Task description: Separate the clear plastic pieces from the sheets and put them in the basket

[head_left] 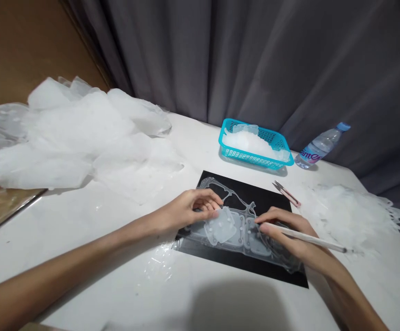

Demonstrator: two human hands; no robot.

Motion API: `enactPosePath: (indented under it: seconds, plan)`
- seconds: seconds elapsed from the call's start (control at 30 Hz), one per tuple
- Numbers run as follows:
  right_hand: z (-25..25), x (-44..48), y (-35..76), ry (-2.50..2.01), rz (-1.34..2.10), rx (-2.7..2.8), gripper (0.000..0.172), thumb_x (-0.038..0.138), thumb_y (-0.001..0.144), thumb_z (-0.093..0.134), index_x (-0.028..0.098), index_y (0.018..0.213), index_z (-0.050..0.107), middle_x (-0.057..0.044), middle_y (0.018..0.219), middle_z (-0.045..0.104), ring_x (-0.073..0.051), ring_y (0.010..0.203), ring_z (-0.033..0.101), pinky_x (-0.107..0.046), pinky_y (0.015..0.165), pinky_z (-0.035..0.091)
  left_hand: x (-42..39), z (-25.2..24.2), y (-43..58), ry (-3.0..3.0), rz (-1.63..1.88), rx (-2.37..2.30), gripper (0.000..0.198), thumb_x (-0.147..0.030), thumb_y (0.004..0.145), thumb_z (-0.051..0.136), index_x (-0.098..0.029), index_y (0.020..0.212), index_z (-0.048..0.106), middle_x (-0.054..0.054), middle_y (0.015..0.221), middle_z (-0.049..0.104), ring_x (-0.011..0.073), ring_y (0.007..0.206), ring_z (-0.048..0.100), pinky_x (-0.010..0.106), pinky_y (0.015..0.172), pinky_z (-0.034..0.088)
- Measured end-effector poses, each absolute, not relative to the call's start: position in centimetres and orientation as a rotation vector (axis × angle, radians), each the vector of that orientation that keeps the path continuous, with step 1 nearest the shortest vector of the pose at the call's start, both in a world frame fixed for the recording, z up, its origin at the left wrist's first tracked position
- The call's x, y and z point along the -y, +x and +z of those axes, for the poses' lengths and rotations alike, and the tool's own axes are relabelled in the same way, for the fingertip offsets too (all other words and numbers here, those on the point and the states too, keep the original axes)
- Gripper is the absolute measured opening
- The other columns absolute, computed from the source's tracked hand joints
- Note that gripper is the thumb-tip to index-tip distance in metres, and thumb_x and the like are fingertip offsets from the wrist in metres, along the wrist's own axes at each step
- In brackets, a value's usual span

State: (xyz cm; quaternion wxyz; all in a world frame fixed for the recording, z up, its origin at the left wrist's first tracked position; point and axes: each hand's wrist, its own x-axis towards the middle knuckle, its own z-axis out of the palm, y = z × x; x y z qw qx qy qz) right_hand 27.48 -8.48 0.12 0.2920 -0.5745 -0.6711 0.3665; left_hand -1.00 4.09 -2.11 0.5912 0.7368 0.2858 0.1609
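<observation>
My left hand (203, 203) has its fingers curled, with thumb and fingertips pinching the upper edge of a translucent square silicone-like piece (224, 227) with small bumps. That piece lies over a clear moulded sheet (234, 248) with rounded square sections, on a black mat (272, 195). My right hand (287, 227) grips a slim white pen-like tool (313, 239), its back end pointing right and its tip hidden near the fingers. This hand is above the right part of the sheet. A loop of clear trimmed edging (232, 192) lies along the mat's far side.
A pile of white translucent sheets (82, 128) covers the table's left. Behind the mat stand a blue basket (255, 161) of white pieces and a water bottle (320, 147). Thread snips (287, 193) and a heap of clear scraps (351, 218) lie right. A grey curtain (248, 59) hangs behind.
</observation>
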Motion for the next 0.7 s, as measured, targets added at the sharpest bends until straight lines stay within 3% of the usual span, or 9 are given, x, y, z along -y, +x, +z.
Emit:
enactPosePath:
  seconds: [0.1, 0.33, 0.43, 0.57, 0.7]
  plan:
    - [0.3, 8.4, 28.3, -1.561, 0.882, 1.897, 0.026, 0.042, 0.105, 0.057, 0.026, 0.098, 0.076, -0.004, 0.095, 0.072, -0.021, 0.089, 0.069, -0.032, 0.080, 0.053, -4.0, -1.6, -1.1, 1.739, 0.339, -0.681, 0.030, -0.049, 0.100, 0.064, -0.024, 0.116, 0.070, 0.007, 0.104, 0.074, 0.0213, 0.094, 0.068, 0.035, 0.081, 0.055]
    - [-1.8, 8.0, 29.9, -1.654, 0.451, 2.104, 0.023, 0.039, 0.109, 0.051, 0.025, 0.104, 0.069, -0.005, 0.101, 0.072, -0.022, 0.096, 0.069, -0.035, 0.085, 0.051, -3.8, -0.9, -0.7, 1.625, 0.323, -0.739, 0.038, -0.049, 0.107, 0.048, -0.021, 0.115, 0.071, 0.007, 0.109, 0.074, 0.0206, 0.100, 0.064, 0.035, 0.093, 0.050]
    - [-2.8, 7.7, 30.4, -1.681, 0.197, 2.103, 0.022, 0.039, 0.109, 0.052, 0.025, 0.108, 0.068, -0.005, 0.103, 0.073, -0.022, 0.096, 0.072, -0.033, 0.084, 0.052, -4.0, -1.0, -0.7, 1.609, 0.290, -0.743, 0.039, -0.053, 0.104, 0.054, -0.021, 0.115, 0.071, 0.007, 0.109, 0.073, 0.0203, 0.098, 0.062, 0.033, 0.090, 0.048]
    - [-3.7, 7.4, 30.8, -1.667, -0.050, 2.119, 0.022, 0.041, 0.108, 0.054, 0.024, 0.112, 0.068, -0.004, 0.105, 0.076, -0.021, 0.095, 0.076, -0.030, 0.080, 0.053, -4.1, -1.6, -0.8, 1.633, 0.293, -0.709, 0.036, -0.045, 0.088, 0.079, -0.020, 0.113, 0.071, 0.003, 0.095, 0.067, 0.0179, 0.087, 0.057, 0.030, 0.079, 0.045]
    - [-3.9, 7.2, 31.1, -1.668, -0.230, 2.041, 0.021, 0.038, 0.108, 0.055, 0.023, 0.113, 0.068, -0.004, 0.107, 0.079, -0.023, 0.100, 0.077, -0.032, 0.085, 0.053, -3.9, -1.9, -0.9, 1.626, 0.319, -0.705, 0.031, -0.040, 0.086, 0.080, -0.018, 0.107, 0.073, -0.002, 0.079, 0.057, 0.0148, 0.074, 0.049, 0.028, 0.069, 0.039]
